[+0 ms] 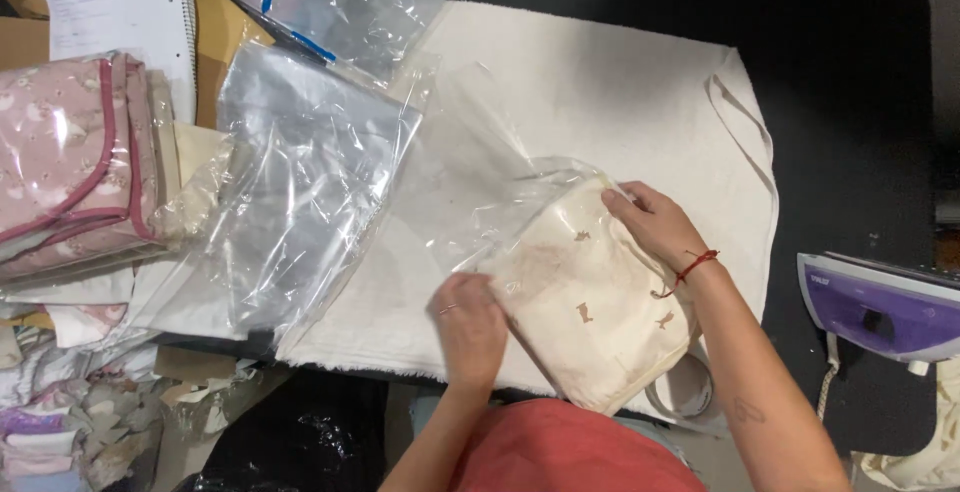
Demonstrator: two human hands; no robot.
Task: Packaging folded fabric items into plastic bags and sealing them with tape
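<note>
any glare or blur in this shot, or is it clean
Head view: glare streaks the clear plastic bags at left, and the bag around the cream pouch hazes its print; the left hand is slightly motion-soft, the right hand sharper; lighting is even, with the dark table underexposed.

Cream fabric pouch [590, 317], folded and soft, printed with a few small brown animal figures, lying tilted on the white cloth near its front edge, long side running from upper left to lower right. Showing a faint brownish tinge across the upper half. Sitting partly inside a clear plastic bag [490, 192], upper end covered by the crinkled film, lower end sticking out bare. Bag mouth bunching around the pouch's middle, the rest of the film trailing flat and wrinkled up and to the left. Pale strap curling out just beside the lower right corner.
</note>
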